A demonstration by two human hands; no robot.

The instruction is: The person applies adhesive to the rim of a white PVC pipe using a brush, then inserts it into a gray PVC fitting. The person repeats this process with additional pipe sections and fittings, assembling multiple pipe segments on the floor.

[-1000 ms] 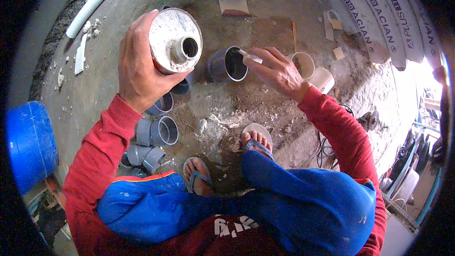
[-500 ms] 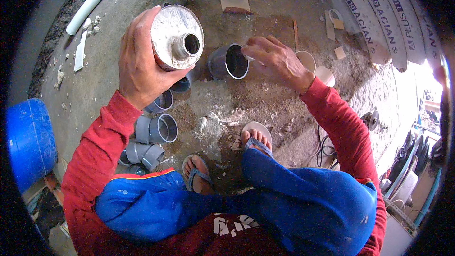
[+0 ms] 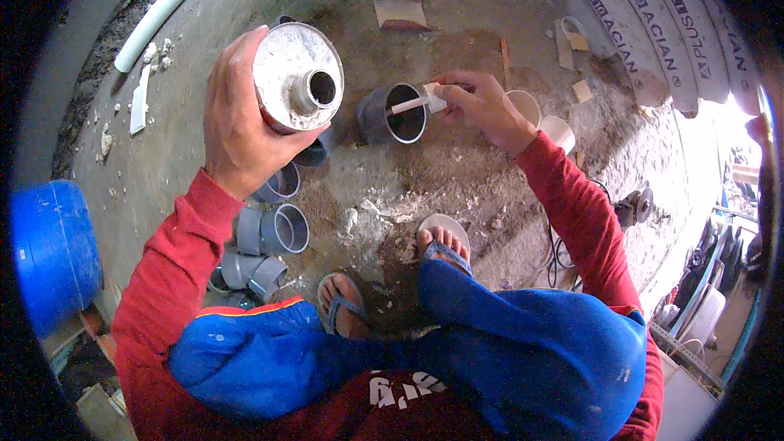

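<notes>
My left hand (image 3: 233,118) is wrapped round the side of a metal can (image 3: 278,61), whose whitish top is tilted toward me with its round neck uncovered. Between the fingers of my right hand (image 3: 490,110) is a white applicator stick (image 3: 408,105) with a pale, blocky end. The stick's far end lies across the mouth of a dark grey pipe fitting (image 3: 372,114); whether it touches the inner wall I cannot tell. Several more grey pipe fittings (image 3: 290,229) stand or lie in a row below the can.
On the left are a blue drum (image 3: 53,253) and a long pale pipe (image 3: 167,4). Two cream-coloured rings (image 3: 558,133) lie beyond my right wrist. Stacked sacks (image 3: 653,24) fill the far right, and an angle grinder (image 3: 633,208) with a cable lies right of my forearm.
My right hand has turned, bringing the applicator stick into clear view at the fitting's mouth. My left hand and the can have shifted slightly down and left in the picture.
</notes>
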